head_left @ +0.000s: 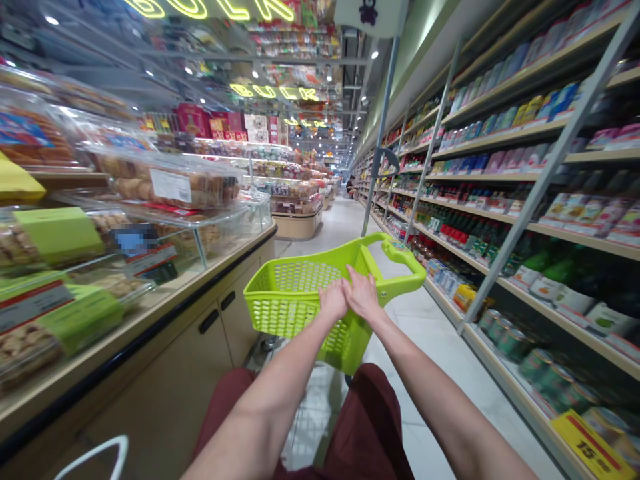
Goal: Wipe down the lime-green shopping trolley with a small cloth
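A small lime-green shopping cart (285, 313) with a perforated basket stands sideways in front of my knees. Its looped handle (415, 270) points to the right. My left hand (334, 299) is closed over the cart's near rim, and my right hand (362, 293) grips the same rim right beside it, close to the handle end. The two hands touch or nearly touch. Their undersides and some fingertips are hidden. A grey pole (383, 113) rises behind the handle, bearing a pale flag (373, 17) with a dark bear on it.
On the left runs a wooden counter (165, 380) with clear packs of biscuits (175, 180) piled on top. Tall shelves (500, 180) of cans and bottles line the right. A tiled aisle (345, 213) stretches ahead, with a person far off. A white curved bar (120, 453) shows at bottom left.
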A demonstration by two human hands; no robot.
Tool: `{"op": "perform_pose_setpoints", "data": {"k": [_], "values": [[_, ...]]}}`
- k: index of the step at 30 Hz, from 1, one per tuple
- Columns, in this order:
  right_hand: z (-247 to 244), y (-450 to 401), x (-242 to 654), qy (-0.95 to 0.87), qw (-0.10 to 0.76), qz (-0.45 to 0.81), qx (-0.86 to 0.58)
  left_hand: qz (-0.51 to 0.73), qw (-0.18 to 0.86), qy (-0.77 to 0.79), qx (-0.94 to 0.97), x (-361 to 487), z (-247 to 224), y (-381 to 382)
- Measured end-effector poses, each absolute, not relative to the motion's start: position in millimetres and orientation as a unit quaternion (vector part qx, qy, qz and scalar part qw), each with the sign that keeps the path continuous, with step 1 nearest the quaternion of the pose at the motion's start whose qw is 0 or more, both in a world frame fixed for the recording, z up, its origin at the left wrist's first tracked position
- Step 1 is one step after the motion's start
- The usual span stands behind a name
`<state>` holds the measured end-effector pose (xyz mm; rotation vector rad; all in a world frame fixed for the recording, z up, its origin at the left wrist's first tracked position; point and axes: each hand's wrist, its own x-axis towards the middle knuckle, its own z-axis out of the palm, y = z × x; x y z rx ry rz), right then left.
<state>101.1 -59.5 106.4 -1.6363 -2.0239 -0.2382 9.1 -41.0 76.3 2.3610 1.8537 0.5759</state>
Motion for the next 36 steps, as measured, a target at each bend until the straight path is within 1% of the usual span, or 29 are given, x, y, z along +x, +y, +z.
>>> {"op": "perform_pose_setpoints", "data": {"k": [2,6,9,15,18,23,26,29,32,36], "values": [[103.3,-58.7,110.7,-0.730,0.269,-0.118,-0.617,0.214,0.034,0.603,0.768,-6.0,70.7,-40.1],[96.5,-61.9,120.1,-0.743,0.238,-0.137,-0.610,0.231,0.027,0.642,0.730,-53.7,55.4,-37.3],[93.3,-64.8,117.3,-0.738,0.235,-0.150,-0.614,0.242,0.034,0.665,0.706,-74.2,49.3,-35.7],[90.2,-69.7,111.1,-0.744,0.236,-0.162,-0.604,0.248,0.067,0.633,0.731,-46.1,55.5,-38.4],[87.9,-74.4,110.7,-0.755,0.237,-0.173,-0.586,0.251,0.062,0.604,0.754,-35.3,57.9,-42.7],[85.1,-82.9,108.4,-0.765,0.245,-0.188,-0.565,0.244,0.026,0.608,0.756,-62.7,50.3,-44.6],[84.0,-86.6,105.4,-0.771,0.250,-0.191,-0.554,0.232,0.012,0.653,0.720,-92.6,44.7,-42.4],[82.1,-88.5,101.5,-0.773,0.259,-0.192,-0.547,0.224,0.025,0.697,0.681,-109.4,43.3,-40.8],[80.2,-88.8,98.2,-0.769,0.268,-0.192,-0.548,0.229,0.029,0.687,0.689,-101.8,45.2,-41.4],[79.7,-88.5,97.0,-0.771,0.269,-0.192,-0.544,0.251,0.015,0.624,0.740,-75.1,47.1,-44.1]]}}
